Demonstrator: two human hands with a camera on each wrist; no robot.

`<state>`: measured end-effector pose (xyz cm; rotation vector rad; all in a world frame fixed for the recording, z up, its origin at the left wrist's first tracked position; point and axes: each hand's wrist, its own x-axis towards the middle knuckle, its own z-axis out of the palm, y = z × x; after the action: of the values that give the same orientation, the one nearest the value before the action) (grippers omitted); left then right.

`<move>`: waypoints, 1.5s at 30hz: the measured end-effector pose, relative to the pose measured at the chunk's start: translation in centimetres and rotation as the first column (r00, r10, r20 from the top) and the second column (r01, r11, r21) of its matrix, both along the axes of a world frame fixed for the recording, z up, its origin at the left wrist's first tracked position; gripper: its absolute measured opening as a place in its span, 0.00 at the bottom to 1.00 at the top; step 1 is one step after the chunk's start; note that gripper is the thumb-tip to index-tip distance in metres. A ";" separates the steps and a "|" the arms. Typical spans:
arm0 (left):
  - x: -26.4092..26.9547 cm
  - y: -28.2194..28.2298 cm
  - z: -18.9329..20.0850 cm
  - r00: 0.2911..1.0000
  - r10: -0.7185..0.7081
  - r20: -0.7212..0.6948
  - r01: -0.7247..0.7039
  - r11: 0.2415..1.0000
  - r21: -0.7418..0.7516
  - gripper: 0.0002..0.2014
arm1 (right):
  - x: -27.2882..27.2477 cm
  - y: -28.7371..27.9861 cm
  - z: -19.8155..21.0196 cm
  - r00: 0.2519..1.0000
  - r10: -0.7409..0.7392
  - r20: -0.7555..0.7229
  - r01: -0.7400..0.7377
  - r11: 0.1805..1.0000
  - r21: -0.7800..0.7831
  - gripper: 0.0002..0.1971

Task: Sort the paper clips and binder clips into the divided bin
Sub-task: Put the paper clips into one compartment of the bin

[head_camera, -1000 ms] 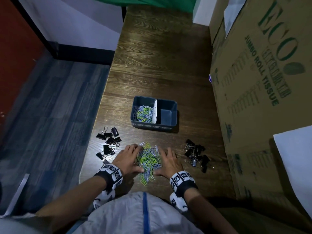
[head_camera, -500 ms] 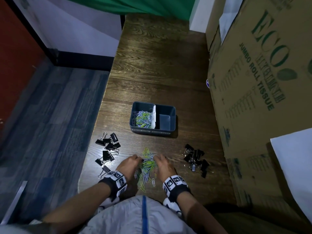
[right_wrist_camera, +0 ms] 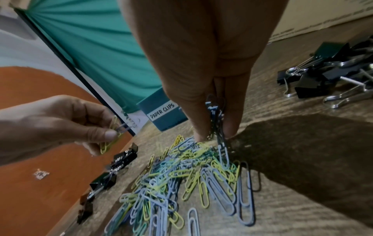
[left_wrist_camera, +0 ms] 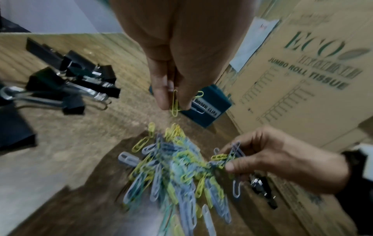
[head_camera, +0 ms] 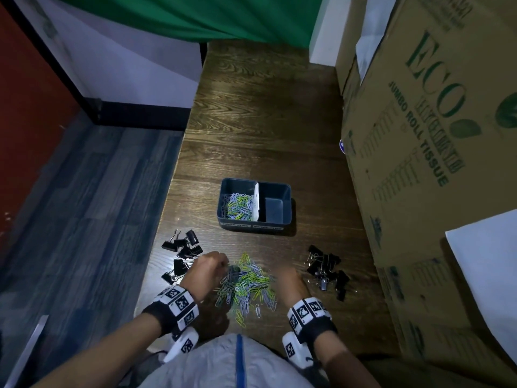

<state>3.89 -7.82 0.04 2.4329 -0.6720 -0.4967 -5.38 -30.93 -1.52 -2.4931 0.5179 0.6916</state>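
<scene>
From the head view, my left hand (head_camera: 208, 271) and right hand (head_camera: 288, 284) flank the paper clips (head_camera: 246, 284) at lower centre, below the bin (head_camera: 279, 189). In the left wrist view, my left fingers (left_wrist_camera: 161, 95) pinch yellow clips. In the right wrist view, my right fingers (right_wrist_camera: 193, 111) pinch dark clips above the pile.

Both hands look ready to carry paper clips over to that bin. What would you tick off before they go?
1. Left hand pinches a few paper clips: ok.
2. Right hand pinches a bunch of paper clips firmly, with no danglers: not ok, a chain hangs into the pile.
3. Bin's left compartment has room: ok.
4. Right compartment free of paper clips: ok.
5. No binder clip caught up in either pinch: cannot tell.
</scene>
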 end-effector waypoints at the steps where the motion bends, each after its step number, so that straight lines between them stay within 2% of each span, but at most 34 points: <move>1: 0.5 -0.2 0.9 1.000 0.011 0.018 -0.010 0.999 -0.048 0.06 | 0.1 0.0 0.1 1.000 -0.008 0.011 0.008 1.000 0.001 0.13; 5: 3.9 -1.9 4.6 0.990 0.088 0.114 -0.068 0.984 -0.166 0.04 | 0.6 -0.1 0.6 0.999 0.025 0.023 -0.025 1.000 0.015 0.16; 9: 8.8 -4.3 6.7 0.974 0.161 0.161 -0.125 0.970 -0.209 0.03 | 2.4 0.1 3.7 0.997 -0.001 0.073 -0.005 0.997 0.071 0.15; 12: 11.0 -5.5 7.0 0.979 0.170 0.116 -0.145 0.969 -0.200 0.10 | 4.8 0.4 6.8 0.986 0.012 0.167 -0.038 0.988 0.152 0.14; 14: 11.5 -5.2 6.3 0.976 0.185 0.112 -0.164 0.971 -0.176 0.15 | 6.8 0.7 8.5 0.959 0.041 0.279 -0.085 0.985 0.149 0.13; 19: 8.0 -2.6 3.5 0.963 0.185 0.195 -0.186 0.982 -0.017 0.08 | 12.9 1.1 11.3 0.914 0.060 0.401 -0.104 0.991 0.089 0.08; 23: 4.2 -0.6 0.9 0.991 0.114 0.073 -0.123 0.984 0.132 0.09 | 16.7 1.8 12.1 0.903 0.046 0.428 -0.081 0.995 0.064 0.17; 27: 1.7 0.4 -1.1 0.995 0.026 -0.091 0.006 0.943 0.333 0.18 | 17.1 2.0 11.5 0.874 0.082 0.478 -0.099 0.995 0.009 0.22; 30: 0.4 0.3 -2.3 0.987 -0.002 -0.159 0.070 0.902 0.426 0.28 | 15.0 1.7 9.7 0.839 0.099 0.535 -0.102 0.995 -0.023 0.16; 32: -0.2 0.0 -2.8 0.988 -0.026 -0.152 0.094 0.886 0.453 0.34 | 12.5 1.5 7.2 0.876 0.113 0.469 -0.131 0.991 0.006 0.10; 33: -0.5 -0.3 -2.9 0.989 -0.044 -0.143 0.105 0.882 0.459 0.37 | 11.1 1.5 5.6 0.912 0.129 0.389 -0.149 0.989 0.021 0.09; 35: -0.9 -0.8 -3.1 0.988 -0.092 -0.123 0.138 0.885 0.444 0.40 | 8.2 1.6 2.7 0.967 0.156 0.200 -0.167 0.985 0.039 0.12; 37: -1.3 -1.2 -3.4 0.978 -0.173 -0.117 0.207 0.882 0.424 0.42 | 5.7 1.5 0.8 0.978 0.210 0.008 -0.210 0.977 0.025 0.25; 39: -1.8 -1.6 -3.9 0.960 -0.262 -0.100 0.280 0.865 0.417 0.45 | 3.6 1.5 0.0 0.944 0.310 -0.112 -0.309 0.951 0.020 0.41; 41: -2.4 -2.0 -4.3 0.936 -0.344 -0.076 0.342 0.832 0.438 0.46 | 2.0 2.0 0.1 0.903 0.419 -0.093 -0.426 0.901 -0.081 0.47; 45: -3.6 -2.7 -4.8 0.928 -0.365 -0.073 0.350 0.787 0.509 0.42 | 0.5 4.3 -1.5 0.880 0.474 -0.012 -0.468 0.865 -0.183 0.41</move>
<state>0.29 -10.57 -4.79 2.8162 -1.1524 -0.8940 -4.85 -26.66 -2.99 -2.8296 -0.0624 0.8083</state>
